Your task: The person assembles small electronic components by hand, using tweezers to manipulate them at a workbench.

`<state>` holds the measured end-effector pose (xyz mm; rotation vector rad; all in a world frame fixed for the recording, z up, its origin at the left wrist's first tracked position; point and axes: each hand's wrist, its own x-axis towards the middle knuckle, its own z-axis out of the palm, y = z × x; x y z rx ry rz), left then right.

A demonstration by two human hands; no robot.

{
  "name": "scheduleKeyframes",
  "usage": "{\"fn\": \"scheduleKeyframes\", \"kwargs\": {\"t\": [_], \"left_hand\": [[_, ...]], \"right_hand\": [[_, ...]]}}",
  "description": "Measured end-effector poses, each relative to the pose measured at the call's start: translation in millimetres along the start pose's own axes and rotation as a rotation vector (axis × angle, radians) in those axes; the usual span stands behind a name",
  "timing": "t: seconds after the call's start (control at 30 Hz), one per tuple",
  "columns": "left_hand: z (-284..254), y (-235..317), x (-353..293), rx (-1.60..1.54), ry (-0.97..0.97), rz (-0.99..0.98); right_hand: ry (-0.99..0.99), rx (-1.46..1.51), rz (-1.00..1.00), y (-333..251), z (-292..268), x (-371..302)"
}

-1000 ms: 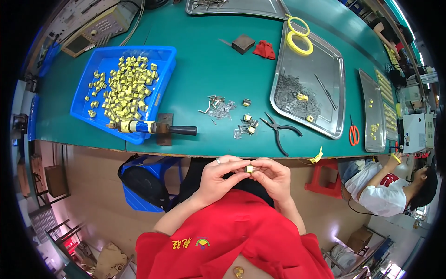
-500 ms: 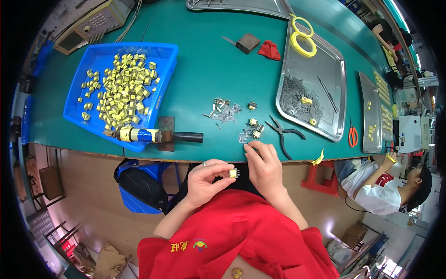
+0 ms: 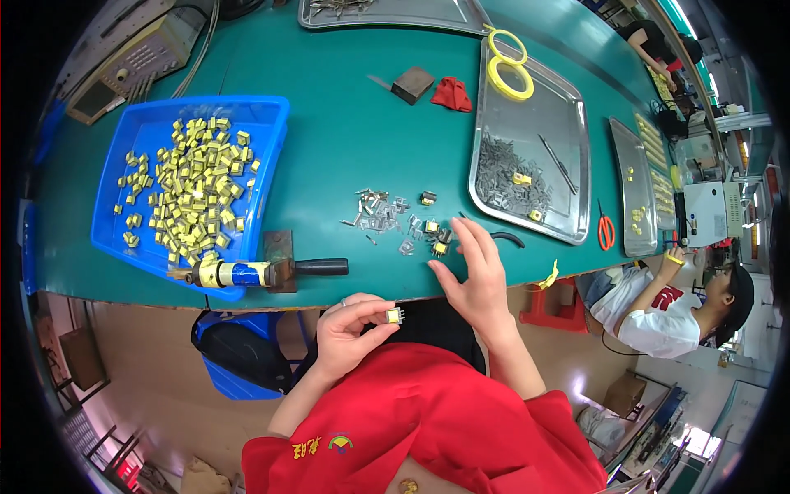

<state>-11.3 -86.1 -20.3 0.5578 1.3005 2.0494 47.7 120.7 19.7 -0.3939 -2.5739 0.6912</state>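
Between the thumb and fingers of my left hand (image 3: 350,331) is a small yellow-wrapped transformer (image 3: 393,316) with metal pins pointing right, held in front of the table edge. My right hand (image 3: 481,290) is open, thumb and fingers apart, over the table edge beside a few similar transformers (image 3: 442,247). It covers most of the pliers (image 3: 510,239); a dark curved handle shows past the fingers. Whether my fingertips touch the pliers or the transformers I cannot tell. Small clear and metallic pieces (image 3: 383,216) lie scattered to the left of the transformers.
A blue bin (image 3: 276,140) of yellow transformers stands left, behind a clamped tool with a black handle (image 3: 321,267). Right is a metal tray (image 3: 568,107) with grey pieces, tweezers and yellow tape rolls. Red-handled scissors (image 3: 606,232) lie beyond it. A co-worker (image 3: 671,317) sits far right.
My right hand has moved away from the clear pieces to the right, its fingers spreading over the pliers. My left hand still holds the transformer. The whole view has shifted slightly.
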Motion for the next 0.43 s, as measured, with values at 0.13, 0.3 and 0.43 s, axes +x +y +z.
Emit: {"fn": "scheduleKeyframes", "kwargs": {"t": [0.13, 0.3, 0.43], "left_hand": [[-1, 2, 5, 0.008, -0.025, -0.018], [-5, 3, 4, 0.015, -0.018, -0.021], [-6, 3, 4, -0.005, -0.035, -0.001]], "right_hand": [[-0.057, 0.014, 0.043, 7, 13, 4], [-0.119, 0.023, 0.058, 7, 5, 8], [-0.127, -0.120, 0.055, 3, -1, 9]]}}
